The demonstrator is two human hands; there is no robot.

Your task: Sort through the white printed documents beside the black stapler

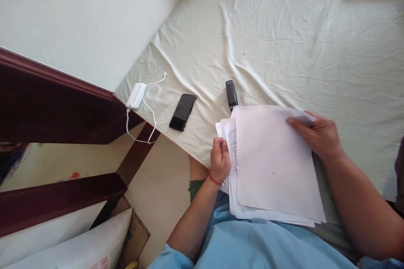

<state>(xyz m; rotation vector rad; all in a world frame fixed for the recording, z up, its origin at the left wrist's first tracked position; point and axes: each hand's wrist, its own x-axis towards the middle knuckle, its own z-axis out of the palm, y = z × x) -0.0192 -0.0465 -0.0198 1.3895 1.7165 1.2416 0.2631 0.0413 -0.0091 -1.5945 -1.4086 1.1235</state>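
The left hand (220, 159) is pinching the left edge of a loose stack of white printed paper sheets (271, 164), fingers clamped on it. The right hand (317, 134) is gripping the top sheet's far right corner. The stack is lying on the pale green bedsheet (299, 42), near a black stapler (231, 93) and black smartphone (182, 112).

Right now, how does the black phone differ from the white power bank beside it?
The phone is black, flat and cable-free; the power bank is white, thicker, and has a white cable plugged in. The phone looks longer. Both lie on the sheet near the bed's corner, untouched.
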